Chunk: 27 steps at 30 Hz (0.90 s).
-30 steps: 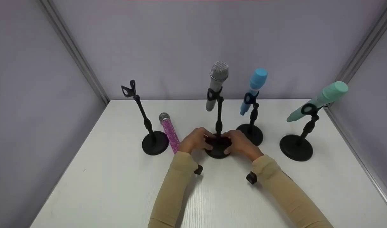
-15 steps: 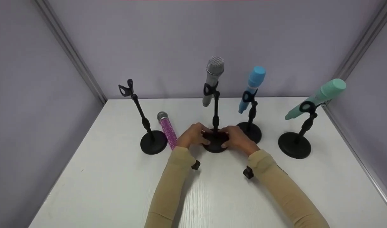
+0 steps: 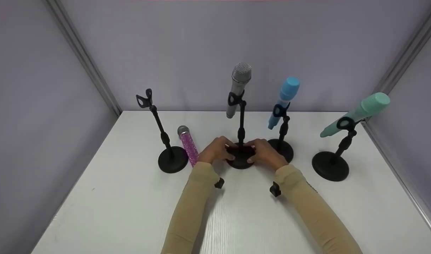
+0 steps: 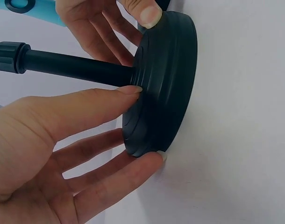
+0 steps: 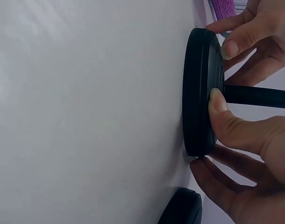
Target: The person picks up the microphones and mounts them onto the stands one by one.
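Note:
Both hands hold the round black base of the middle microphone stand [image 3: 240, 162], one on each side. The left hand [image 3: 217, 150] has its thumb on top of the base and fingertips at its rim, as the left wrist view shows. Opposite, the right hand [image 3: 266, 153] pinches the base the same way, thumb [image 5: 219, 105] on top. A silver microphone [image 3: 239, 83] sits tilted in this stand's clip, grille up. The base is at or just above the white table [image 3: 130, 204]; I cannot tell which. Close by the left wrist lies a glittery pink microphone [image 3: 189, 146], its lower end hidden.
At the left stands a black microphone stand [image 3: 172, 160] with nothing in its clip. Just right of the hands is a stand with a blue microphone [image 3: 288, 90]. Farther right, another stand bears a mint-green microphone [image 3: 363, 109]. Grey panels [image 3: 201, 46] border the table.
The middle stand, with its silver microphone, has shifted slightly back and left in both hands, mostly in the first half second. The other stands and the pink microphone have stayed put; the view wobbles slightly.

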Each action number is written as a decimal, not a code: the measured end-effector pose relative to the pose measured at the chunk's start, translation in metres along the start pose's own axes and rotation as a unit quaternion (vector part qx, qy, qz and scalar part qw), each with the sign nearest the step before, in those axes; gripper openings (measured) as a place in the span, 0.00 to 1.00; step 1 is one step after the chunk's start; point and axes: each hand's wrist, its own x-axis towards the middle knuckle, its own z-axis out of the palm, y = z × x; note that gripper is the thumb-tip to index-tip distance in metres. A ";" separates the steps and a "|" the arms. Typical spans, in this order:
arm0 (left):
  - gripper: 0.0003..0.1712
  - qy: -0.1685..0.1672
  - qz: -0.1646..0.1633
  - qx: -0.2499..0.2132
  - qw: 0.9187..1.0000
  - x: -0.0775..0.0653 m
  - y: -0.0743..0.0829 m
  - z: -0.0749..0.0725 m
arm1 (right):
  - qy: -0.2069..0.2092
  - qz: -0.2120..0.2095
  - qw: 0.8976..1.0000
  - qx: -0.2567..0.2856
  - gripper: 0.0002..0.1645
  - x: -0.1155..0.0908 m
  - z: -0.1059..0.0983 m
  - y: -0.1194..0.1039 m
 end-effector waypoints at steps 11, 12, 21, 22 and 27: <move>0.26 0.004 -0.006 0.009 1.000 0.009 0.000 -0.002 | -0.004 -0.003 1.000 0.003 0.38 0.011 -0.005 0.006; 0.26 0.005 -0.004 0.010 1.000 0.010 0.000 -0.002 | -0.005 -0.003 1.000 0.002 0.37 0.012 -0.005 0.006; 0.26 0.013 0.008 0.003 1.000 0.017 -0.006 -0.005 | -0.001 -0.001 1.000 0.008 0.37 0.021 -0.004 0.007; 0.26 0.013 0.008 0.000 1.000 0.017 -0.007 -0.005 | 0.000 -0.001 1.000 0.009 0.37 0.022 -0.004 0.007; 0.25 0.014 0.006 -0.008 1.000 0.018 -0.009 -0.007 | 0.005 0.001 1.000 0.007 0.36 0.025 -0.004 0.007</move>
